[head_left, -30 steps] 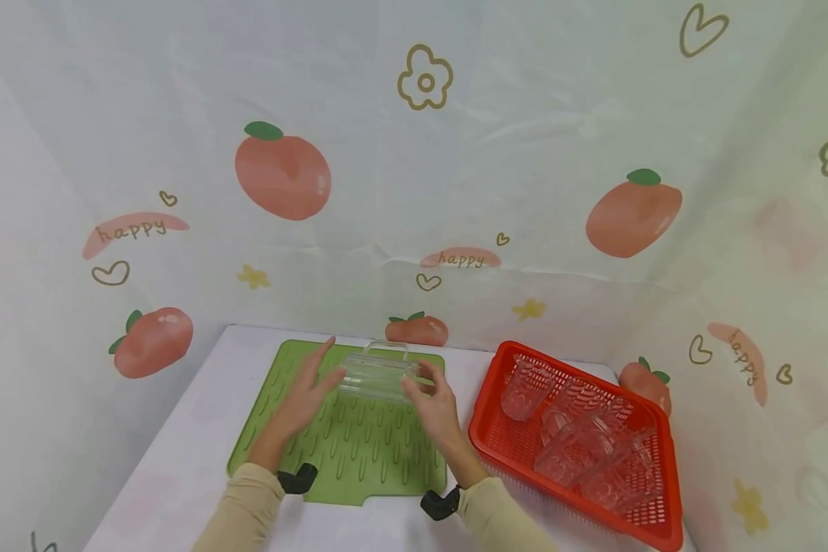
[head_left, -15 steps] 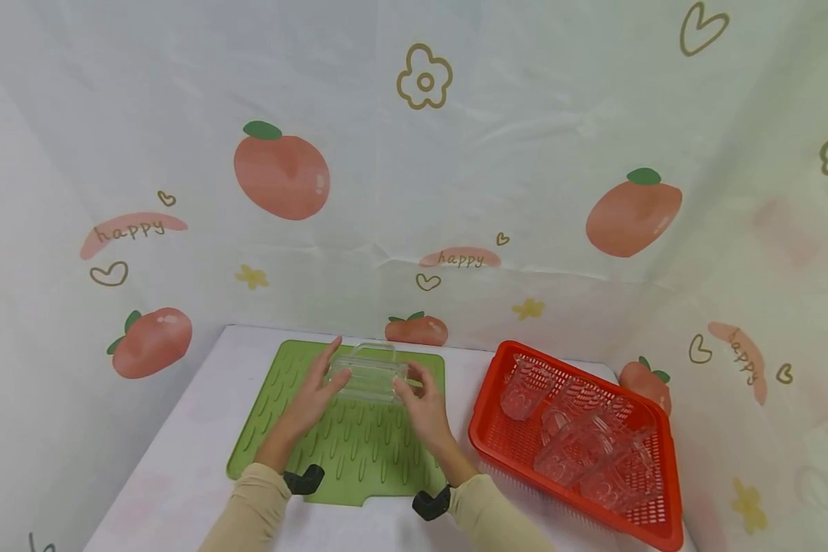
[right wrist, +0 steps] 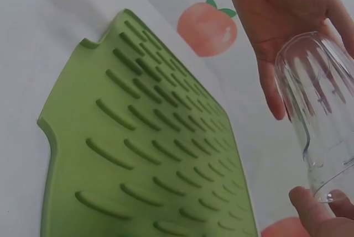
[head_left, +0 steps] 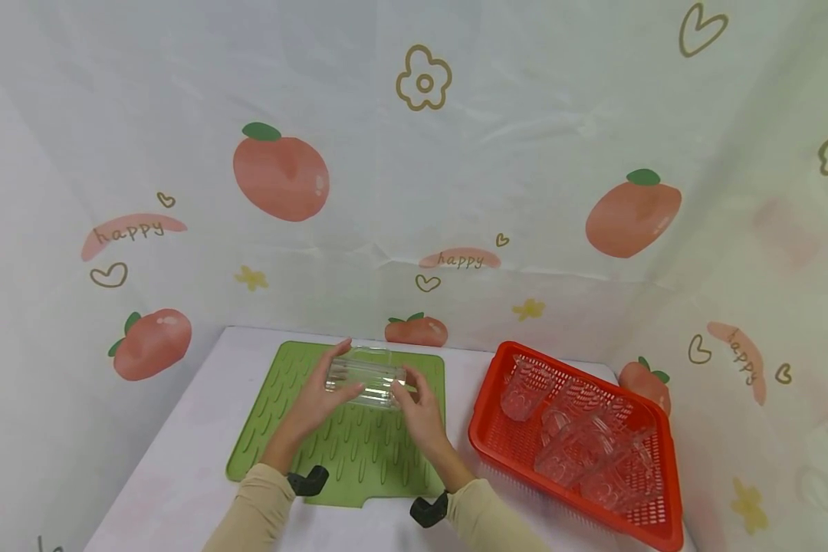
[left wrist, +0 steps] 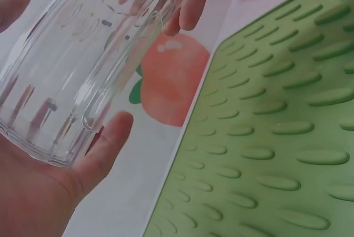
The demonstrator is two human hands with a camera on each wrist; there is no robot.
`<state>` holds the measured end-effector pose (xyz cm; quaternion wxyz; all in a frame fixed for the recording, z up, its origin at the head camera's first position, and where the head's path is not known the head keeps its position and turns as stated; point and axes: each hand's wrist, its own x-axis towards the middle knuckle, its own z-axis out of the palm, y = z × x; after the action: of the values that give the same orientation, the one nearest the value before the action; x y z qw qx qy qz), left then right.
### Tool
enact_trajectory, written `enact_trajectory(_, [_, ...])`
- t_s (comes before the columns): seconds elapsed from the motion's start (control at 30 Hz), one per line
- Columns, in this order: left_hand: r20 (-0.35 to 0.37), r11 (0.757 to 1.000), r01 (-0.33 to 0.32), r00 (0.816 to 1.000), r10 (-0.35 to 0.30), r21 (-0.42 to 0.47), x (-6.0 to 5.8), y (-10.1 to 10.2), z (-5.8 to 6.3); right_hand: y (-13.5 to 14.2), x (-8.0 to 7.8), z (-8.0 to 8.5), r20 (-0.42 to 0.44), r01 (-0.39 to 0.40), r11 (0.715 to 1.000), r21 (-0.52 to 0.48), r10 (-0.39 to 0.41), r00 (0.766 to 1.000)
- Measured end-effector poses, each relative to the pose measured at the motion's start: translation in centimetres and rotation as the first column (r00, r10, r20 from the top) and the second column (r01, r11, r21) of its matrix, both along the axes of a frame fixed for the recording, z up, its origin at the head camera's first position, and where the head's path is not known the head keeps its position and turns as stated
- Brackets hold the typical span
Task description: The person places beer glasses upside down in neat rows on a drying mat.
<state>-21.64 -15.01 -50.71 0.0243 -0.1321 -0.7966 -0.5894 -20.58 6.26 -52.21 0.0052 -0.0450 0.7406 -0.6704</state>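
A clear glass mug [head_left: 366,382] lies sideways in the air over the green ridged mat [head_left: 359,452], its handle toward the back wall. My left hand [head_left: 317,395] is at its left end. In the left wrist view, the palm of the left hand [left wrist: 41,190] meets the end of the mug [left wrist: 83,77], with fingers spread fairly straight on either side. My right hand [head_left: 421,410] pinches the other end between thumb and fingers. In the right wrist view, fingertips of the right hand [right wrist: 323,217] touch the rim of the mug [right wrist: 323,110].
To the right of the mat, a red plastic basket [head_left: 486,433] holds several clear glass mugs [head_left: 579,452]. A white cloth printed with peaches covers the table [head_left: 172,445] and hangs as the wall behind.
My right hand and the mug have moved left, bringing the mug's end into my left palm. My left hand has shifted slightly right. The basket and mat stay put.
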Motion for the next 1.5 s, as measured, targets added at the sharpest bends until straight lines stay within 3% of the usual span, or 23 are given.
enact_trajectory(0.33, [-0.026,1.0,-0.017,1.0,0.017,-0.008,0.1,0.1,0.1,0.3,0.2,0.5,0.036,-0.05,0.999,0.018,0.049,0.998])
enact_trajectory(0.6, [-0.071,0.999,-0.029,0.997,0.03,0.019,0.1,0.1,0.5,0.9,0.6,1.3,0.083,-0.104,0.974,0.2,0.089,0.993])
enact_trajectory(0.83, [-0.157,0.999,-0.044,0.987,0.047,0.018,0.0,-0.2,1.4,1.6,1.0,2.0,0.016,-0.144,0.939,0.312,0.147,0.989])
enact_trajectory(0.9, [-0.194,0.998,-0.061,0.979,0.058,-0.009,-0.1,-0.4,1.3,1.9,1.0,2.2,0.001,-0.142,0.919,0.367,0.152,0.988])
enact_trajectory(1.03, [-0.246,0.991,-0.114,0.965,0.094,-0.066,-0.3,-0.8,1.1,2.5,1.1,2.7,-0.05,-0.114,0.853,0.509,0.162,0.985])
enact_trajectory(1.27, [-0.154,0.971,-0.209,0.97,0.19,-0.116,-0.5,-1.4,1.1,3.6,1.1,2.9,-0.188,-0.012,0.738,0.675,0.187,0.964])
enact_trajectory(1.5, [-0.188,0.944,-0.28,0.951,0.247,-0.174,-0.7,-2.4,0.7,4.4,1.1,3.5,-0.243,0.088,0.616,0.783,0.173,0.955])
